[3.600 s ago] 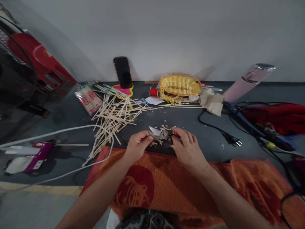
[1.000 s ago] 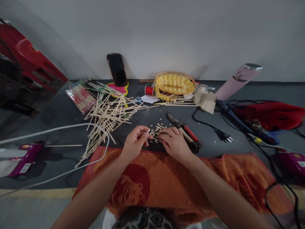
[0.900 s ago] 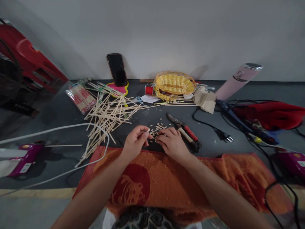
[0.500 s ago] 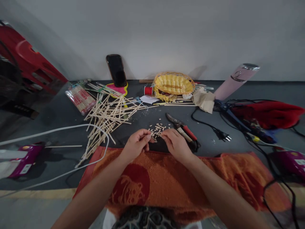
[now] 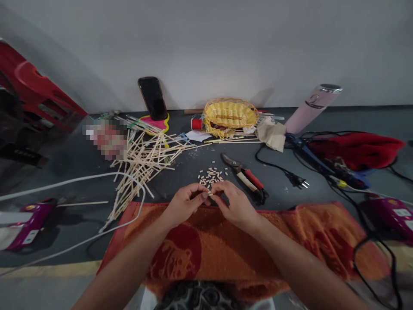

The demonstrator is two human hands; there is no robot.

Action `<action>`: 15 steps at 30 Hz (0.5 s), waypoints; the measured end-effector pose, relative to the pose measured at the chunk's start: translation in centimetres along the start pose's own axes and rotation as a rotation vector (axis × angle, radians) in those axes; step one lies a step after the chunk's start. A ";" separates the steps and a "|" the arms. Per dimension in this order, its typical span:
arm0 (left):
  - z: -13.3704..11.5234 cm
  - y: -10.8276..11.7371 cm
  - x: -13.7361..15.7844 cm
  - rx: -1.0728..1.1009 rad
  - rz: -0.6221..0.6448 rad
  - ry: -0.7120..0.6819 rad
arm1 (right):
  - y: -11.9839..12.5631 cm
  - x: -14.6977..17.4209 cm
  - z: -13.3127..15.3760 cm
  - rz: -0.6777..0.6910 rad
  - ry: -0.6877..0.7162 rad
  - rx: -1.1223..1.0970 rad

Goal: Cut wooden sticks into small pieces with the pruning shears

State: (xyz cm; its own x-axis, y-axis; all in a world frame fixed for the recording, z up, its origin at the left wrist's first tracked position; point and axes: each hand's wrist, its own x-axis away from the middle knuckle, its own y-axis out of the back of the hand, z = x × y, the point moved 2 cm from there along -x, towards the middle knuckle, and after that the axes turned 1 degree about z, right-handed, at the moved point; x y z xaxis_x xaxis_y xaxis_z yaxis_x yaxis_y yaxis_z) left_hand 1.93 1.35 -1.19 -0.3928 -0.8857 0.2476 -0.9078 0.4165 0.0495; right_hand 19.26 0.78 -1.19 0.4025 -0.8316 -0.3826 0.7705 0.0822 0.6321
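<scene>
My left hand (image 5: 188, 201) and my right hand (image 5: 232, 201) meet at the front of the grey table, thumbs bent against the forefingers. Between their fingertips shows a short pale wooden stick piece (image 5: 210, 193); the right fingers pinch its end. Whatever the left fingers grip is too small to make out. Just beyond the hands lies a loose pile of short cut stick pieces (image 5: 212, 174). Pruning shears (image 5: 245, 175) with red and white handles rest to the right of the pile, apart from the right hand. Under the wrists spreads an orange towel (image 5: 226, 245).
Long thin sticks (image 5: 142, 163) lie heaped at the left. A phone (image 5: 152, 99), a yellow basket (image 5: 230, 113), a red thread spool (image 5: 196, 124) and a pink flask (image 5: 313, 108) stand along the wall. A black plug (image 5: 298, 181) and a white cable (image 5: 97, 175) cross the table.
My right hand has moved left and toward me, so both hands' fingertips now meet at a small stick piece. The view has shifted slightly.
</scene>
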 end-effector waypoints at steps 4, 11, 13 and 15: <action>-0.1 0.0 -0.1 -0.100 -0.006 -0.114 | 0.0 0.1 -0.1 0.025 0.021 0.010; 0.0 0.1 0.1 -0.141 0.031 -0.126 | 0.3 0.0 0.2 -0.023 0.047 -0.017; 0.0 0.1 0.2 -0.105 0.042 -0.121 | 0.5 0.0 0.3 -0.019 0.047 -0.025; 0.1 0.1 0.3 -0.070 0.050 -0.103 | 0.5 0.0 0.3 0.007 0.053 -0.016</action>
State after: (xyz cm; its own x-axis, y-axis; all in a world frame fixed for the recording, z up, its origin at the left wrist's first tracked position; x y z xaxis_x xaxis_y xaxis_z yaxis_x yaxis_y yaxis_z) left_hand 1.76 1.11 -1.17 -0.4540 -0.8781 0.1509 -0.8755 0.4712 0.1077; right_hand 19.49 0.69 -0.64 0.4331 -0.8010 -0.4133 0.7751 0.0970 0.6243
